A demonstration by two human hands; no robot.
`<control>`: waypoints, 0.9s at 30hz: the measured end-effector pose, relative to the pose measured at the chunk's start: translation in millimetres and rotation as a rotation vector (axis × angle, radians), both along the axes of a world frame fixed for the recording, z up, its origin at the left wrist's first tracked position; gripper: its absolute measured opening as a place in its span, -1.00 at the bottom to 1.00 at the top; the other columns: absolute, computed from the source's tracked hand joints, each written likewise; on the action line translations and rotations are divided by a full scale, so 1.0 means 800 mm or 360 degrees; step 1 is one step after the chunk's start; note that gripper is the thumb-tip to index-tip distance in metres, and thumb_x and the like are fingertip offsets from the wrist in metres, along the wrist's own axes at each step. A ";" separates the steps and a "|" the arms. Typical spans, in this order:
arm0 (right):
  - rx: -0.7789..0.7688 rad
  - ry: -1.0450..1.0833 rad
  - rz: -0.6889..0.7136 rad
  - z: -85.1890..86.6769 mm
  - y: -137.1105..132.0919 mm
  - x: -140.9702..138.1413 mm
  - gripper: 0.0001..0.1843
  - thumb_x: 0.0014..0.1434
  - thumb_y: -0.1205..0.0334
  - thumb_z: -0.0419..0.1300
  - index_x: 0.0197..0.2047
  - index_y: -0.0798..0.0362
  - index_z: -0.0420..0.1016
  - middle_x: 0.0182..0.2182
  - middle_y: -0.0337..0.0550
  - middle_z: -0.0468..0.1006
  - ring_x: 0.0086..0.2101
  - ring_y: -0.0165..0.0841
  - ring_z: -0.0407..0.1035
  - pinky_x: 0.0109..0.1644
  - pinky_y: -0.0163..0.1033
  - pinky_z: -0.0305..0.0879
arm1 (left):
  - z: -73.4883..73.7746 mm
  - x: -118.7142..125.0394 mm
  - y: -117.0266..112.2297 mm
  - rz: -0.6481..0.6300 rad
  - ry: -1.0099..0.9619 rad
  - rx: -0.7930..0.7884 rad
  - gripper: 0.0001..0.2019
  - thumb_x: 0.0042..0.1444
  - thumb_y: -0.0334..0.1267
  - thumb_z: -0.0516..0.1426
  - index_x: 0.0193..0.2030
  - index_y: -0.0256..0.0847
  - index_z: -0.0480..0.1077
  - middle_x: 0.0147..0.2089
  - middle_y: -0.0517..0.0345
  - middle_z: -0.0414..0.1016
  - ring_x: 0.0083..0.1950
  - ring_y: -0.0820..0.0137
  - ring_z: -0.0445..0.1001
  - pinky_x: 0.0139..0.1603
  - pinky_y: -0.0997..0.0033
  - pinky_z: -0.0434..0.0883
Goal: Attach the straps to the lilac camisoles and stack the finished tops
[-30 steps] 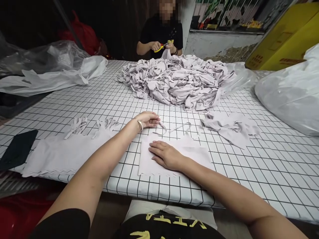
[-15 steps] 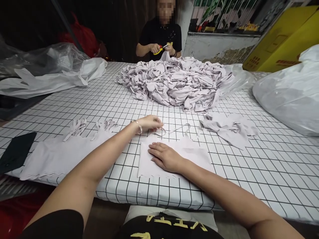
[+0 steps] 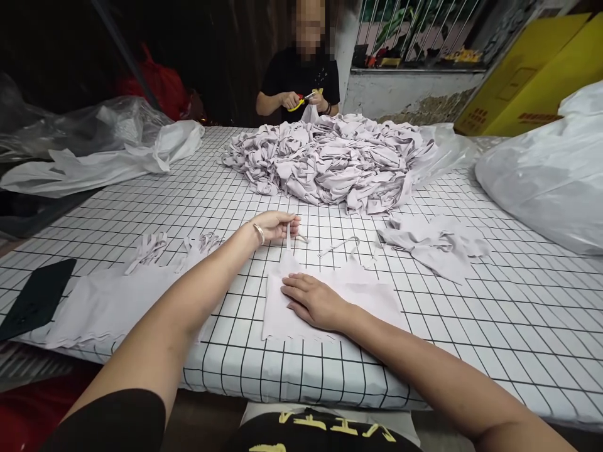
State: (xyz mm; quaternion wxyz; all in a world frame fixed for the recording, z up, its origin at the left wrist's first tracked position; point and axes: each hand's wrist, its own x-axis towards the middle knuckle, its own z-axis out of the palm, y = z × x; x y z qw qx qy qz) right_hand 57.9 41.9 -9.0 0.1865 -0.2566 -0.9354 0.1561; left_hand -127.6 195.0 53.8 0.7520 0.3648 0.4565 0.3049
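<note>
A pale lilac-grey camisole (image 3: 277,317) lies spread on the checked tablecloth in front of me, its thin straps toward the far side. My left hand (image 3: 277,226) is closed beyond its upper edge, pinching the left strap (image 3: 289,242), which stretches straight up from the fabric. Flat on the body of the camisole rests my right hand (image 3: 316,302), fingers extended and pointing left. The other strap (image 3: 346,245) curls loosely on the cloth. To the left, under my forearm, lie several similar garments (image 3: 108,292) in a stack with bunched straps.
A large heap of the same fabric (image 3: 325,163) covers the far middle. Beyond it a person (image 3: 301,81) holds yellow-handled scissors (image 3: 300,103). A crumpled piece (image 3: 433,242) lies right. Plastic bags (image 3: 546,169) stand at the right; a dark phone-like slab (image 3: 40,298) lies left.
My left hand has moved slightly up and away from me, and the strap in it is now drawn straight. My right hand stays flat on the camisole.
</note>
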 end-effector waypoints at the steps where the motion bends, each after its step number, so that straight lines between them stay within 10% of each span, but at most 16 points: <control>1: -0.0005 0.0000 -0.0003 0.000 0.000 0.000 -0.56 0.33 0.15 0.01 0.20 0.14 0.36 0.20 0.03 0.37 0.22 -0.14 0.19 0.32 0.03 0.12 | 0.006 -0.001 0.010 0.0050 -0.0006 0.0005 -0.92 0.20 -0.42 0.11 -0.29 -0.36 0.43 -0.46 0.09 0.48 -0.41 0.43 0.50 -0.14 0.25 0.49; 9: -0.0199 0.0088 -0.0002 -0.003 -0.006 0.002 -0.54 0.32 0.17 0.02 0.23 0.12 0.34 0.24 0.06 0.31 0.26 -0.12 0.12 0.35 0.09 0.02 | 0.045 -0.005 0.054 0.0089 0.0020 0.0382 -0.93 0.15 -0.40 0.17 -0.25 -0.35 0.49 -0.28 -0.02 0.59 -0.30 0.39 0.56 -0.10 0.26 0.48; 17: -0.1543 0.1042 -0.0484 0.050 0.063 0.013 -0.66 0.18 0.12 0.18 0.02 0.00 0.46 0.05 -0.03 0.48 -0.15 -0.30 0.44 -0.12 -0.13 0.38 | 0.051 -0.004 -0.008 -0.0353 0.0395 0.1193 -0.78 -0.08 -0.33 0.29 -0.22 -0.27 0.61 -0.15 -0.02 0.62 0.00 0.20 0.53 0.15 0.17 0.38; 27: -0.2049 0.1079 -0.0506 0.084 0.115 0.006 -0.76 -0.07 0.16 0.43 -0.41 0.14 0.54 -0.52 -0.24 0.44 -0.56 -0.56 0.13 -0.52 -0.37 0.10 | 0.042 0.006 -0.049 -0.0276 0.0787 0.1338 -0.67 -0.09 -0.40 0.15 -0.14 -0.24 0.57 -0.05 0.06 0.58 0.04 0.25 0.48 0.11 0.26 0.38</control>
